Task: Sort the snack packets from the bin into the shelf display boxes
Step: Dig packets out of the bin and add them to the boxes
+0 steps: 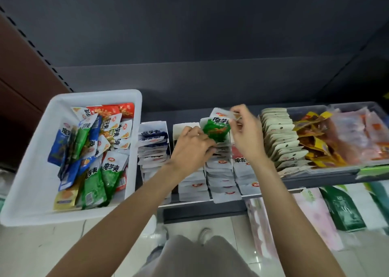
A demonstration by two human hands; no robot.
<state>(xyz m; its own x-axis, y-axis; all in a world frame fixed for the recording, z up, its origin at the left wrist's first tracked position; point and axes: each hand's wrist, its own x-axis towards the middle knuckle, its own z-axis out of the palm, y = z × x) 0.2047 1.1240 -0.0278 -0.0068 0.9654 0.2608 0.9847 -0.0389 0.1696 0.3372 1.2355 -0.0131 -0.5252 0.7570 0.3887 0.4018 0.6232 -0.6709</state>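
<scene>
While your right hand pinches a green packet's white top, your left hand grips its lower edge above the display boxes; bin sits left.

Hidden, blurred and cropped parts around the green packet

The packet's lower edge was covered by the left hand, whose fingertips were lost among the white rows below it. Just right of the packet, the right hand was motion-blurred, so what its fingers pinched could not be read. Far right of the packet, the clear tray was smeared and cut by the frame edge.
</scene>
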